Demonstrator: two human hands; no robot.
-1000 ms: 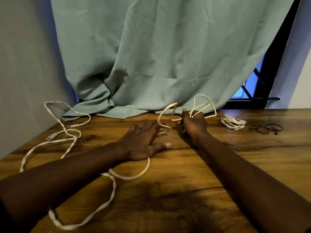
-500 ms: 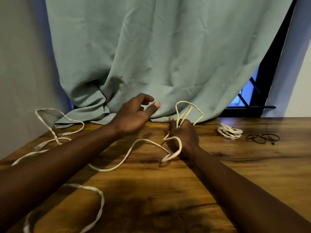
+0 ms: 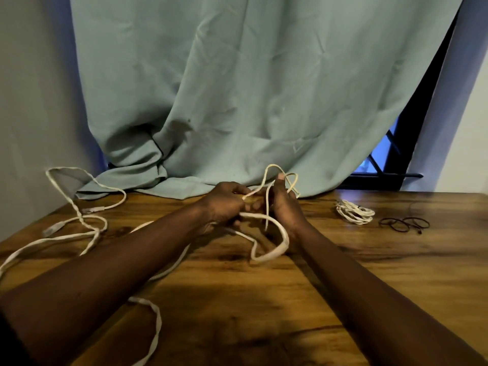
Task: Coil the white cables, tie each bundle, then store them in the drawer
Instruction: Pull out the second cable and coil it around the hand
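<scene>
Both hands meet over the table (image 3: 369, 273), near the middle of its far edge. L hand (image 3: 224, 204): fingers curled, pinching the loose white cable (image 3: 274, 249) at the fingertips. R hand (image 3: 284, 204): clenched round loops of the same cable, thumb up, loops poking out above the fist. One slack loop droops onto the table. The rest trails over the table's left half w/ 2 plug ends (image 3: 91, 210), poss. 2 cables tangled, can't tell. Table's right side: 1 coiled white bundle (image 3: 355, 212), and just beside it thin black bands (image 3: 404, 223), approx 3–4.
</scene>
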